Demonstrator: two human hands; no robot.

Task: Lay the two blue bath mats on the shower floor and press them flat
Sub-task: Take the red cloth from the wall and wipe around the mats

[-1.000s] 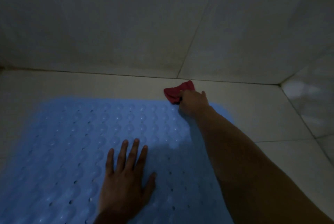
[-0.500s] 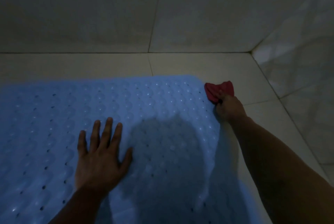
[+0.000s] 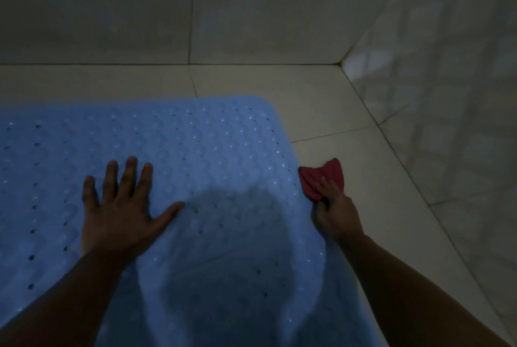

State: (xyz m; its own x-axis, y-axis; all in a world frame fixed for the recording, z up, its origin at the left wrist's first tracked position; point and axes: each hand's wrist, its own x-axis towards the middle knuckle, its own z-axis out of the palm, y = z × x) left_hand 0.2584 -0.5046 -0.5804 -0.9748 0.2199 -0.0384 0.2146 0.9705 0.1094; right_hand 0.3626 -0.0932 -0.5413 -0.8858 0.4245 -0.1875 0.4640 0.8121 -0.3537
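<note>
A blue bath mat (image 3: 212,151) with rows of small holes lies spread on the pale tiled shower floor (image 3: 321,100), filling the left and middle of the view. My left hand (image 3: 123,206) presses flat on the mat, fingers straight and spread. My right hand (image 3: 335,213) is at the mat's right edge and grips a crumpled red cloth (image 3: 324,176) against the floor. Only one mat can be told apart; a faint diagonal line near the bottom may be an edge, but the dim light hides it.
Tiled walls (image 3: 251,11) stand along the far side and the right (image 3: 447,95), meeting in a corner at the upper right. Bare floor tiles run between the mat and both walls. My shadow darkens the mat's near middle.
My right hand has dragged the red cloth from the mat's far corner toward me along its right edge. My left hand stays pressed flat on the mat. The view has swung right.
</note>
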